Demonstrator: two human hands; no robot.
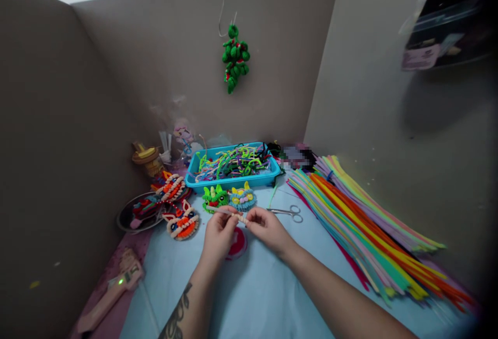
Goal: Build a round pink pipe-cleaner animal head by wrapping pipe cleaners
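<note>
My left hand (221,230) pinches a thin pale stick (212,208) whose end sticks out to the left. Between my two hands shows a cream pipe cleaner (241,219), seemingly coiled round the stick. My right hand (268,230) is closed, its thumb and fingers pinching the right end of the cream pipe cleaner. Beneath my hands sits a round red-pink item (237,244), partly covered by the left one. Just behind are a green pipe-cleaner animal head (216,198) and a blue one (243,198). Scissors (288,212) lie right of my right hand.
A blue tray (233,182) of pipe-cleaner scraps stands at the back. Bundles of coloured pipe cleaners (361,235) lie right. Orange-and-cream heads (183,223) and a glue gun (116,290) with a green light are left. Green ornaments (235,59) hang on the grey partition (155,48).
</note>
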